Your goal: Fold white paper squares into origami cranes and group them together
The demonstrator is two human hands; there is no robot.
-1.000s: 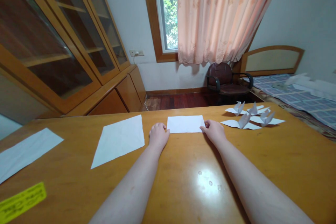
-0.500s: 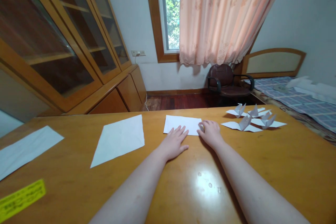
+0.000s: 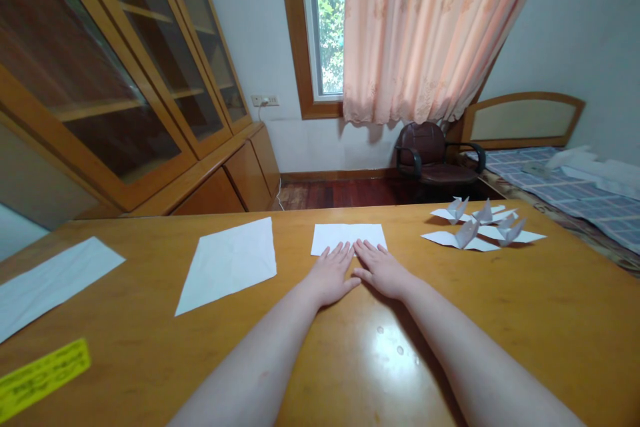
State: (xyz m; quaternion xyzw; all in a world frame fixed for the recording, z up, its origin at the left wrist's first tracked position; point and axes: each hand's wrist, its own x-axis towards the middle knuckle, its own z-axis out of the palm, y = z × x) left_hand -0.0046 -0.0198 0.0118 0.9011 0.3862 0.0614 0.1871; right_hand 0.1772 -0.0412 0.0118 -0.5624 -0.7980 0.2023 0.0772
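Movement: right hand (image 3: 384, 271) has come from the right end of the paper (image 3: 349, 233) to the middle of its near edge; left hand (image 3: 331, 275) lies where it did half a second ago.
Cabinet (image 3: 165, 167): wooden, glass-doored, at the left.
Table (image 3: 510, 320): brown, glossy, bearing all the white sheets.
Square sheet (image 3: 227, 265): flat, faintly creased, left of the hands, apart from them.
Outer sheet (image 3: 55, 287): farther left, cut off by the view's edge.
Birds (image 3: 483, 223): several, folded from white paper, grouped near the table's far right corner, pointed parts standing up.
Paper: plain white, a wide rectangle, flat on the table just ahead of the wrists, near edge partly hidden by fingers.
Note (image 3: 45, 373): yellow, dark writing, illegible.
Grip: both hands spread flat, fingertips on the paper, neither pinching anything; index fingers nearly meet.
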